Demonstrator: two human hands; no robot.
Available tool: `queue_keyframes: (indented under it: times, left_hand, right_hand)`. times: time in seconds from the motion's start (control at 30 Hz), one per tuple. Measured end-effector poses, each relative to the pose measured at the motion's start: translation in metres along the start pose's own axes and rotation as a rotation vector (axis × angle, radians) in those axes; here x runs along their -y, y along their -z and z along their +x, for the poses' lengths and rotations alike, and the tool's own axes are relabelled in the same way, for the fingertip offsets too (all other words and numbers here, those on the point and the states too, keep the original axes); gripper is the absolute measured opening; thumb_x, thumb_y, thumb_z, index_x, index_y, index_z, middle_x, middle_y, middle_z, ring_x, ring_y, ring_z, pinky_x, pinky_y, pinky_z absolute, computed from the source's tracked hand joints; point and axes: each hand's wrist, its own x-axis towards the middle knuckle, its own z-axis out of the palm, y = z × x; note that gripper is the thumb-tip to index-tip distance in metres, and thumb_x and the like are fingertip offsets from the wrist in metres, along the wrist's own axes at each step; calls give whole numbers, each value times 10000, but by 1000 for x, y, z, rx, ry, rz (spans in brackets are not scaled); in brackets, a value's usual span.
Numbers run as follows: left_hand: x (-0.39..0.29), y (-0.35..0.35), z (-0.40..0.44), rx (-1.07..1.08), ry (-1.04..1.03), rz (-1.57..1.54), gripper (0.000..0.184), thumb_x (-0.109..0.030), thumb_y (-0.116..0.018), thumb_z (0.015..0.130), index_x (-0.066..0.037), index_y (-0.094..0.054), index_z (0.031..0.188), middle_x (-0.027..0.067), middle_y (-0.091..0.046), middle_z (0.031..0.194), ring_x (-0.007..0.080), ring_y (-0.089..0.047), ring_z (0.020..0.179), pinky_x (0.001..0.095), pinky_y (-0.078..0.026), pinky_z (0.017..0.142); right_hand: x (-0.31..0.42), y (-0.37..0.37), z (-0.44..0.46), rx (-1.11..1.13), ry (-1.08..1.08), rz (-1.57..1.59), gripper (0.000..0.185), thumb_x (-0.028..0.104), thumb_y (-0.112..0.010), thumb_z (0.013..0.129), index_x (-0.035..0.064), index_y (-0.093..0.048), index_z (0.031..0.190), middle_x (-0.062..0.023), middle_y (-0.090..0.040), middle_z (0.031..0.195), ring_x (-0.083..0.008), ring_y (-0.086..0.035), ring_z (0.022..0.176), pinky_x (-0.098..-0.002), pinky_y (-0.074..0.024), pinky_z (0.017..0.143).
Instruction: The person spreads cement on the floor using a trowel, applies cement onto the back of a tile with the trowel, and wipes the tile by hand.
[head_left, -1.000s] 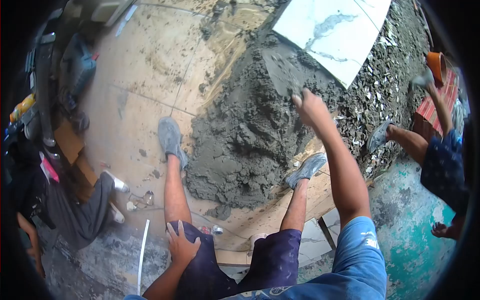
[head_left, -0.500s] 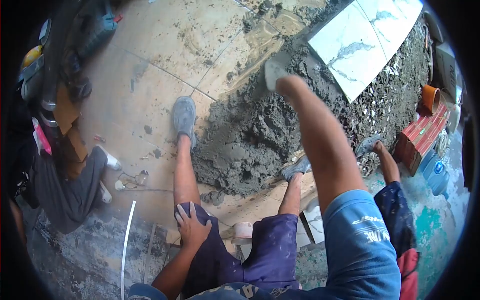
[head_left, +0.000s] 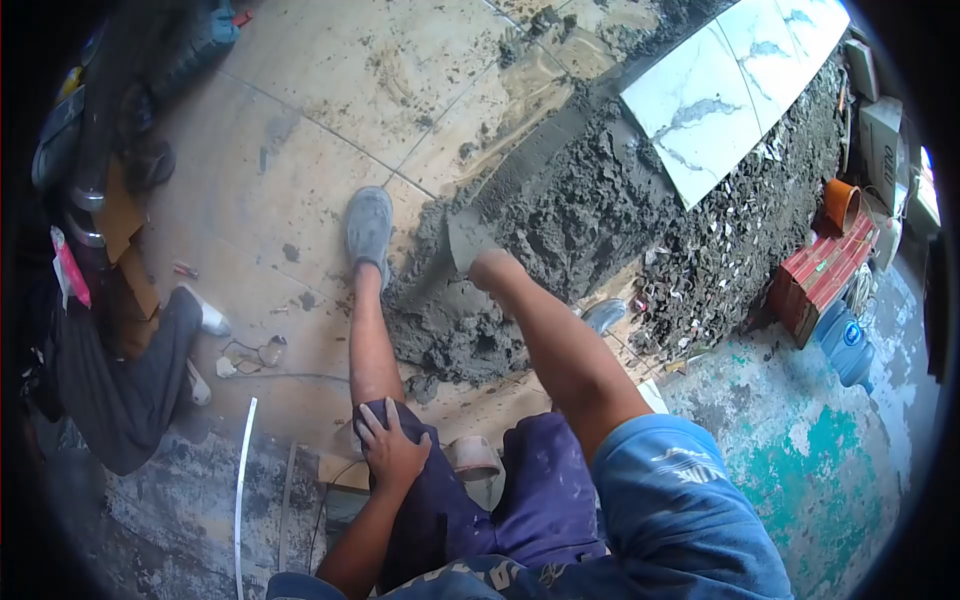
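My right hand (head_left: 492,270) is closed round the handle of a trowel (head_left: 466,238), whose flat blade rests on the wet grey mortar (head_left: 560,210). The handle itself is hidden by the fingers. A smoothed strip of mortar runs from near the blade toward the white marbled tiles (head_left: 700,110) at upper right. My left hand (head_left: 395,448) lies on my left knee with its fingers spread, holding nothing.
Stacked red tiles (head_left: 820,275), an orange bucket (head_left: 841,204) and a blue water jug (head_left: 846,343) stand at the right. Gravelly rubble (head_left: 715,260) borders the mortar. A white strip (head_left: 244,490) and dark cloth (head_left: 130,390) lie at the left.
My right hand has drawn the trowel down and left across the mortar, toward me. The other person at the right has gone out of view. My left hand stays on the knee.
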Motion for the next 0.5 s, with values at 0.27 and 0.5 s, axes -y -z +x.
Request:
queue_keyframes:
  times: [0.27,0.5]
  left_hand:
    - [-13,6,2,60,53,16,960,-412,-753,726,-130,-282,1512,285,-136,1552,503,-218,1397,559,-380,1072]
    - [-26,0,0,68,97,119,943,-412,-747,743,-128,-282,1513,278,-134,1557,472,-218,1412,551,-365,1084]
  right_hand:
    - [-96,22,-92,-776,-191,300,421,391,-444,973,4,-580,1072,-281,-664,1008,-430,-657,975,-509,-513,862]
    - [-149,71,-37,-1016,-219,897,447,373,-483,964,-24,-502,1167,-316,-632,1095,-480,-610,1036,-516,-474,918]
